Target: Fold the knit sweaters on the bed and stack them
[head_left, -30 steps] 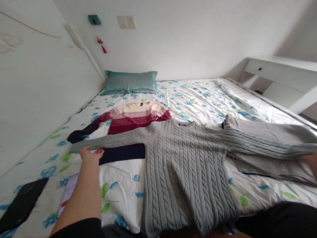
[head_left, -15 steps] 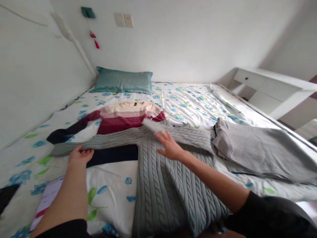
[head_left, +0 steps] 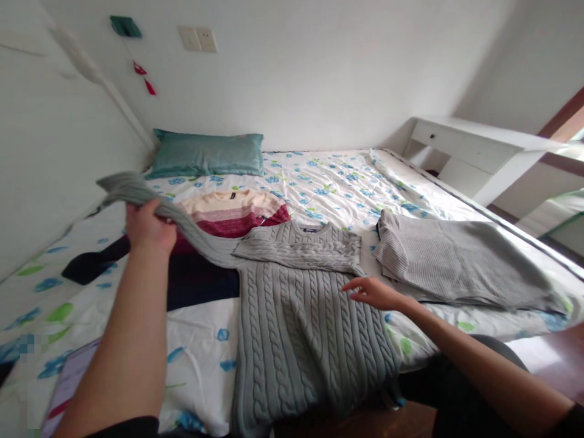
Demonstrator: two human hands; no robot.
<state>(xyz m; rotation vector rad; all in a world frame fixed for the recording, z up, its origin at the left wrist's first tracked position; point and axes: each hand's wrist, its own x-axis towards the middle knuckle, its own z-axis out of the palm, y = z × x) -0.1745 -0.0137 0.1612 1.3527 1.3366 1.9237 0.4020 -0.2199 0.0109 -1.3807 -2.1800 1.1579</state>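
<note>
A grey cable-knit sweater [head_left: 283,340] lies spread on the bed, its neckline away from me. My left hand [head_left: 149,226] is closed on its left sleeve and holds that sleeve raised off the bed, the cuff drooping past my fingers. The other sleeve lies folded across the sweater's chest. My right hand [head_left: 371,293] hovers at the sweater's right side, fingers apart and holding nothing. Partly covered by the raised sleeve is a striped sweater [head_left: 219,210] in cream, pink, maroon and navy.
A folded grey ribbed garment [head_left: 460,261] lies on the right of the floral bedsheet [head_left: 319,176]. At the back is a green pillow [head_left: 207,155]. A white desk [head_left: 474,155] stands beyond the bed's right edge. A flat device with a lit screen [head_left: 68,383] lies near my left forearm.
My left hand has lifted the left sleeve up from the bed. My right hand has moved off the other sleeve, right and toward me. The view has turned slightly right.
</note>
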